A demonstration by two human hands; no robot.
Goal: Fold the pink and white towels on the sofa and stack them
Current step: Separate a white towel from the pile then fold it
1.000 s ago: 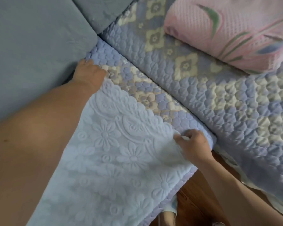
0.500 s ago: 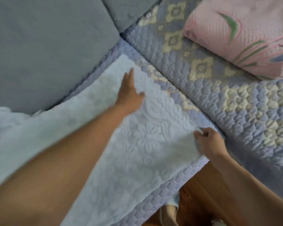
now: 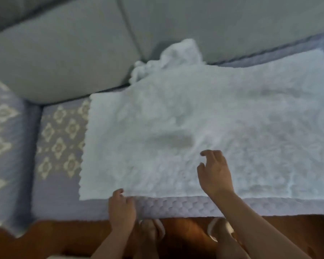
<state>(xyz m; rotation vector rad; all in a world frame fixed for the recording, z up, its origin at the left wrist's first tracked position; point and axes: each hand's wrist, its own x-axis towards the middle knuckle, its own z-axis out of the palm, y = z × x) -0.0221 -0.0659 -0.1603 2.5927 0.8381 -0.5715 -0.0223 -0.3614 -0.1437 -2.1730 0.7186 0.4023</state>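
Note:
The white embossed towel (image 3: 195, 118) lies spread flat across the quilted sofa seat, with one part bunched up (image 3: 178, 55) against the back cushions. My left hand (image 3: 122, 208) is at the towel's near edge, left of the middle, fingers curled onto the hem. Over the towel's near middle is my right hand (image 3: 215, 174), fingers loosely bent and holding nothing. The picture is blurred. No pink towel is in view.
Grey back cushions (image 3: 64, 58) line the rear of the sofa. A lavender quilted cover (image 3: 60, 146) with cream diamonds shows left of the towel. Wooden floor (image 3: 45, 240) and my slippered feet (image 3: 219, 230) are below the seat's front edge.
The view swung left, so the pink towel left the frame. My right hand let go of the towel's right corner and moved left over it. My left hand came back to the near edge.

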